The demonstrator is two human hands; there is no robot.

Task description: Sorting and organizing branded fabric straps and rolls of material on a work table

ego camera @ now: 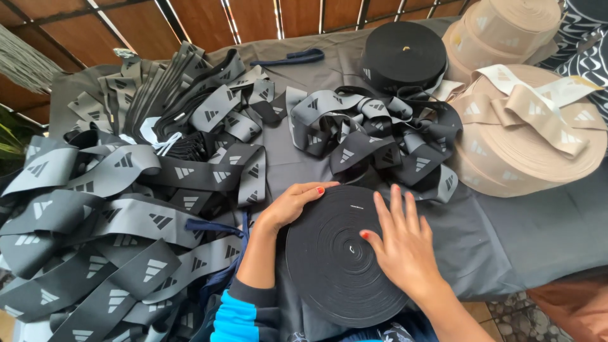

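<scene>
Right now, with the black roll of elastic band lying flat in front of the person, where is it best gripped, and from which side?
Probably by its outer rim, from the two sides. The black roll lies flat as a wide disc, so its top gives nothing to pinch. The left hand already curls over the far-left edge; the right hand rests flat on top near the right edge and could slide outward.

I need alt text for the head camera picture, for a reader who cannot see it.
Two bare hands rest on a flat black roll of elastic band, the left hand on its rim, the right hand on top. Loose grey and black band pieces, beige rolls and another black roll lie around.
</scene>
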